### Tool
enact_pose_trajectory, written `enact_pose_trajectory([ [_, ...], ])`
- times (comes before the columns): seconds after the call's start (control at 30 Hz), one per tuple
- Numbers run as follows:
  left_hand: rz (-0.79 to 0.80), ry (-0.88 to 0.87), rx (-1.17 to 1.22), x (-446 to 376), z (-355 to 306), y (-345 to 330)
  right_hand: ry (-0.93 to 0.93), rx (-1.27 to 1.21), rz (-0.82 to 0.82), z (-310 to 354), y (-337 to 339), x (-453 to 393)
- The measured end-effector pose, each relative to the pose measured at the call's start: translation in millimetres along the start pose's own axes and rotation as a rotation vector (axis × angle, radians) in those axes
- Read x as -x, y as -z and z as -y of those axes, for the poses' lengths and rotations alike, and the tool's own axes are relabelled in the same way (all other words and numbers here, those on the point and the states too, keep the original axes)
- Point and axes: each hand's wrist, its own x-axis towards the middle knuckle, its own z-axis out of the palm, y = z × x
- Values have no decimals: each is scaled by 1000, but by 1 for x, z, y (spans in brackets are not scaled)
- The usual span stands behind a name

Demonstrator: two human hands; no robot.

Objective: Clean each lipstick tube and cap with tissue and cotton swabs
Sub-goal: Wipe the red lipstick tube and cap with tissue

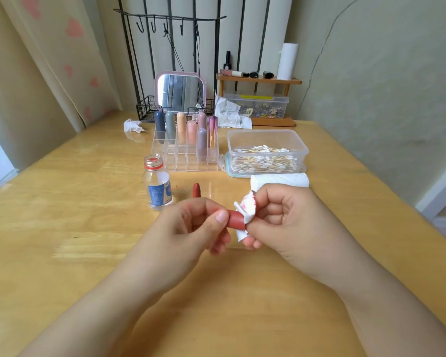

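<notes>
- The left hand [191, 225] pinches a red lipstick tube [236, 219] above the tabletop's [62, 202] middle.
- The right hand [281, 215] grips red-stained tissue [245, 210] wrapped over the tube's end.
- A red cap [196, 190] lies just behind the hands, beside an open bottle [158, 184].

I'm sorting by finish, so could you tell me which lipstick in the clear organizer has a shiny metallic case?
The purple one at the right end of the organizer; it is straight-sided and glossy, the others matte and round-topped.
</notes>
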Motion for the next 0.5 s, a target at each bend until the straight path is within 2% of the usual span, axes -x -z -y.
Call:
enact_pose_trajectory([
  [0.2, -22, -145, 64, 2, -5, 3, -52, -97, 17, -1, 1, -2],
  [0.3, -36, -108, 112, 2, -5, 2, -50, -95, 30, -2, 3, -3],
  [0.43, 17, 1, 173, 1, -2, 0, 64, 4, 15, 0, 2, 0],
  [0.5, 27, -34, 152, 1, -2, 1, 76, -2, 12, 2, 0, 1],
])
